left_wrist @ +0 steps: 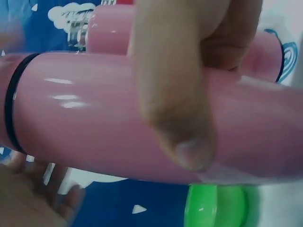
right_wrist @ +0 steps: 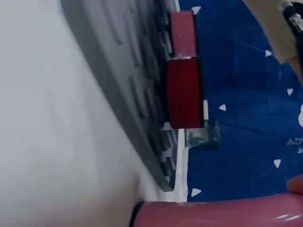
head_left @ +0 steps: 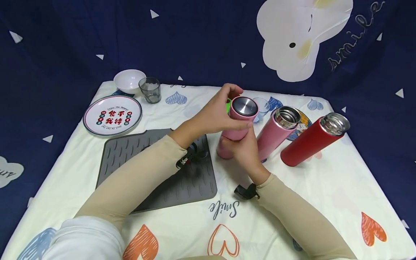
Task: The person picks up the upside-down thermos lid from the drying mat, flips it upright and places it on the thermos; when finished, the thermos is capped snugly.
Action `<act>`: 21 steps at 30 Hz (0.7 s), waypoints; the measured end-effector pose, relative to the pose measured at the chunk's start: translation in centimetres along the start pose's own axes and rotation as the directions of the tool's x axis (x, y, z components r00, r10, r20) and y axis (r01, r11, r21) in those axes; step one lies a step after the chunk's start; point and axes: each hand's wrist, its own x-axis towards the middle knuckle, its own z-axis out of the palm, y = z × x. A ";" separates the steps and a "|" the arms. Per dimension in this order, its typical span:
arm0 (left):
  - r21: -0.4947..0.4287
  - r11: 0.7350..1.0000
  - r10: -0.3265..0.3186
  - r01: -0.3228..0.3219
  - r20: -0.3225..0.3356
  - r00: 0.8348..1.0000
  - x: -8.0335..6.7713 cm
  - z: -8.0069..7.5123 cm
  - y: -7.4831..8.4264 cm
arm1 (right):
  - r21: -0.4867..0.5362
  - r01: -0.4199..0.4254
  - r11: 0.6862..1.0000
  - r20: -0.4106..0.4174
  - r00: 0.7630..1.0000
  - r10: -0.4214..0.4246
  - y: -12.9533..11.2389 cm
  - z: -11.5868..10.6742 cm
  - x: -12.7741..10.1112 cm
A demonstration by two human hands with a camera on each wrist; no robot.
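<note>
A pink thermos (head_left: 235,134) stands upright on the table with its steel-topped lid (head_left: 245,106) on. My left hand (head_left: 211,115) reaches round the lid, its thumb in front and fingers at the far side. Lower down, my right hand (head_left: 245,150) grips the body, and its thumb (left_wrist: 189,146) lies across the pink wall in the left wrist view. To the right, a second pink thermos (head_left: 273,137) and a red thermos (head_left: 308,142) have bare steel mouths. A green cup (left_wrist: 215,205) is partly hidden behind the held thermos.
On the grey mat (head_left: 182,187) stand a red lid (right_wrist: 183,94) and a pink lid (right_wrist: 183,35). A plate (head_left: 113,124), a white bowl (head_left: 130,80) and a smoky glass (head_left: 151,92) occupy the back left. Behind the thermoses are a clear glass (head_left: 262,105) and a patterned plate (head_left: 303,124).
</note>
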 end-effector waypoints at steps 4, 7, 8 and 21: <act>-0.013 1.000 0.023 -0.023 -0.020 1.000 0.1 0.1 0.0 | 0.013 -0.001 1.000 0.006 1.000 0.001 -0.1 -0.1 0.2; 0.015 1.000 0.002 -0.002 -0.036 0.999 0.0 0.1 0.0 | 0.029 -0.002 1.000 0.011 1.000 0.001 -0.1 0.0 0.2; 0.009 1.000 -0.011 0.011 -0.037 0.999 0.0 0.1 0.0 | 0.033 -0.005 0.999 0.010 1.000 0.004 0.0 0.0 0.2; -0.082 0.996 -0.028 0.026 -0.025 0.999 -0.3 0.0 -0.3 | 0.088 -0.006 0.996 -0.012 1.000 0.007 0.5 0.4 0.2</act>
